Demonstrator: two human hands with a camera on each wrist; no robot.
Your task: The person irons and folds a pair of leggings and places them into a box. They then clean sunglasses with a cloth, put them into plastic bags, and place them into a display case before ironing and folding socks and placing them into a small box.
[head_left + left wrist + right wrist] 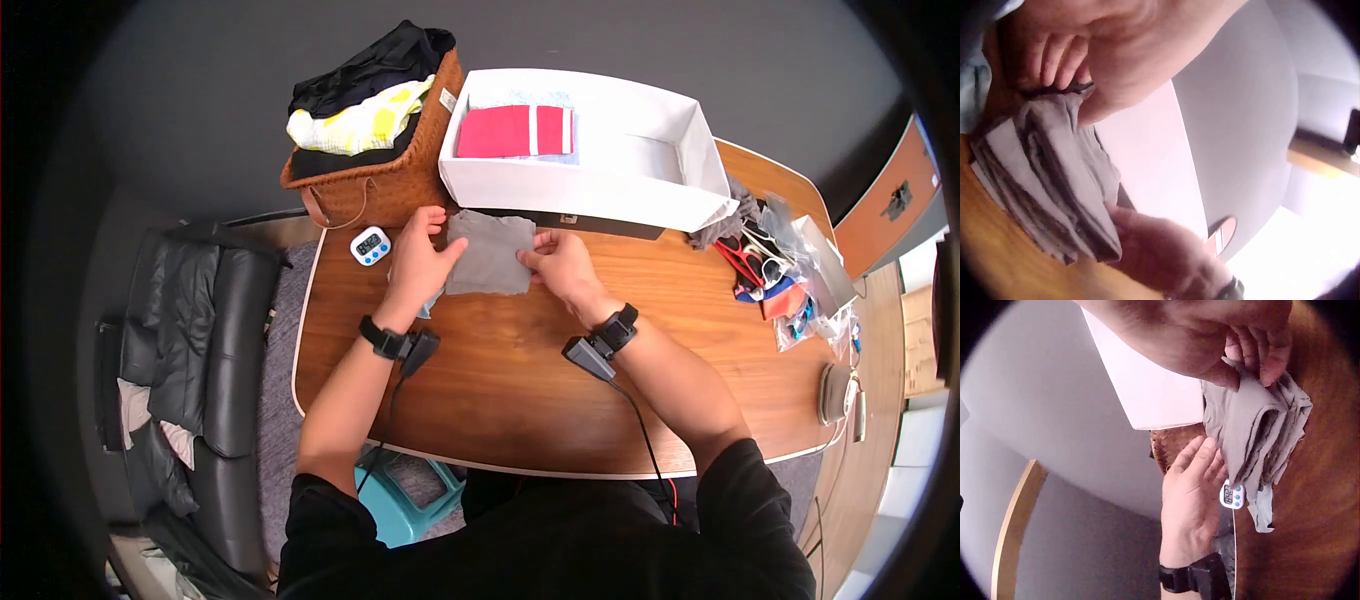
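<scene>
A grey cloth (490,255), folded into a thick stack of layers, is between my hands over the table, just in front of the white box. At its right edge, my right hand (567,268) pinches the fabric between thumb and fingers. My left hand (420,262) is at the opposite edge, its fingers fairly straight and its thumb close against the cloth. The right wrist view shows the open folds of the grey cloth (1254,425) facing the near side. A scrap of light blue cloth (1263,509) pokes out by the left hand, mostly hidden behind it in the head view.
Behind stands a white box (590,185) holding a folded red cloth (495,132) with white stripes. A wicker basket (405,190) of clothes is at back left, with a digital timer (370,246) before it. Bags and scissors (740,260) clutter the table's (480,400) right side.
</scene>
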